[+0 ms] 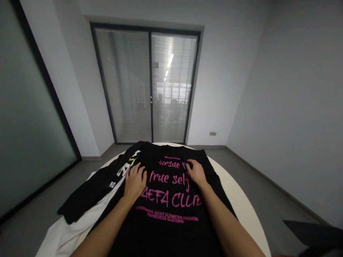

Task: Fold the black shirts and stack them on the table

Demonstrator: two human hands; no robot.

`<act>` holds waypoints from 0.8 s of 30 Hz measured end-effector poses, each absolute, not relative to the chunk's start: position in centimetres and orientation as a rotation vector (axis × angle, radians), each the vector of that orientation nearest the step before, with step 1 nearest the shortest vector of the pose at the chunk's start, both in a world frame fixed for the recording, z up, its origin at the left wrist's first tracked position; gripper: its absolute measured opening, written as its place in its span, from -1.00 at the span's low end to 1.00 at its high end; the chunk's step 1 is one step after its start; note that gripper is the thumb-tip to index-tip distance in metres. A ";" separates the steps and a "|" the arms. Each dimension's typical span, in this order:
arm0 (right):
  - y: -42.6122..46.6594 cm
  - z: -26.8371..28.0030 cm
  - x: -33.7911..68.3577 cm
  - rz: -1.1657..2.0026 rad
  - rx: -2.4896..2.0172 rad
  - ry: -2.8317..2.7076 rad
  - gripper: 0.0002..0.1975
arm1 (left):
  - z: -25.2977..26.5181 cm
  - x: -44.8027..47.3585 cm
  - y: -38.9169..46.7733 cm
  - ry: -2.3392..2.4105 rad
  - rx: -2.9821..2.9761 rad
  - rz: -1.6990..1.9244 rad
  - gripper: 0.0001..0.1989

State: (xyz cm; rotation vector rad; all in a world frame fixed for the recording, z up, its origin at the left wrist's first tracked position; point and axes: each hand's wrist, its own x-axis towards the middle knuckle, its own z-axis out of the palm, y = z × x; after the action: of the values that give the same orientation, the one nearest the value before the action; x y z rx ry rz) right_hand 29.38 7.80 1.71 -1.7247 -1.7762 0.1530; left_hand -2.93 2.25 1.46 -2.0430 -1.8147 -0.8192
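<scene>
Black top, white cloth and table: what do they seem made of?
Black top: matte fabric, possibly cotton knit, from its soft, shineless drape. Its pink lettering looks printed, lying flat; ink or transfer unclear.
White cloth: soft fabric, going by its loose folds; fibre uncertain.
Table: smooth cream top, perhaps laminate or painted board, as no grain shows.

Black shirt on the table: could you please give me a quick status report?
Left hand and right hand, both open, on the black shirt. Pink lettering facing up. White fabric showing beneath the black sleeve, left side.
</scene>
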 end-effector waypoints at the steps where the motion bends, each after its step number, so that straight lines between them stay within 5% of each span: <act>1: 7.5 1.6 30.0 0.121 -1.703 -1.790 -0.56 | 1.6 -3.1 2.0 -1.828 -1.995 -0.814 -0.61; 24: 5.8 0.0 30.2 0.259 -1.889 -2.024 -0.44 | 3.4 -1.6 0.1 -1.820 -2.082 -0.609 -0.54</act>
State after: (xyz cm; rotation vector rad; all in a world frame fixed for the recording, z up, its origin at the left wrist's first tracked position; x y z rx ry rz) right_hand 30.16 5.81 0.01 -1.8888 -2.0239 0.2589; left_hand -1.63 0.13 3.35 -2.0818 -1.8202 -0.6085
